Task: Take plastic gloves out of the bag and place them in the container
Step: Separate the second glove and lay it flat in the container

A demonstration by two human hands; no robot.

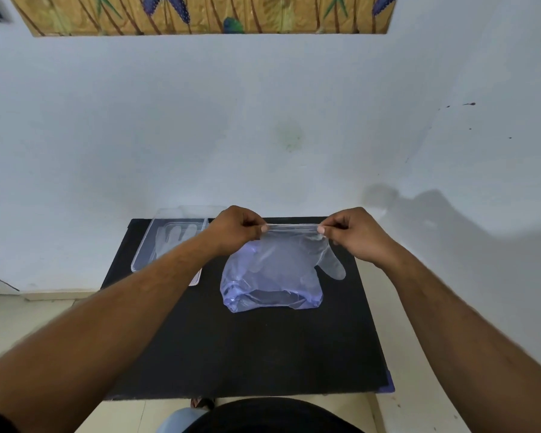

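Both hands are up over the dark surface [247,348], pinching the two ends of the bag [270,276] along its zip strip, so the pouch hangs taut and its bottom rests on the surface. Left hand [233,229] closes thumb and fingers on the strip's left end, right hand [355,234] does the same on the right end, likely to work the mouth apart. A clear glove [333,265] pokes out beside the bag's right edge; whether it is inside, I can't tell. The container [169,245] sits at the far left, within easy reach, with a glove already lying in it. Forearms reach forward, wrists cocked slightly inward
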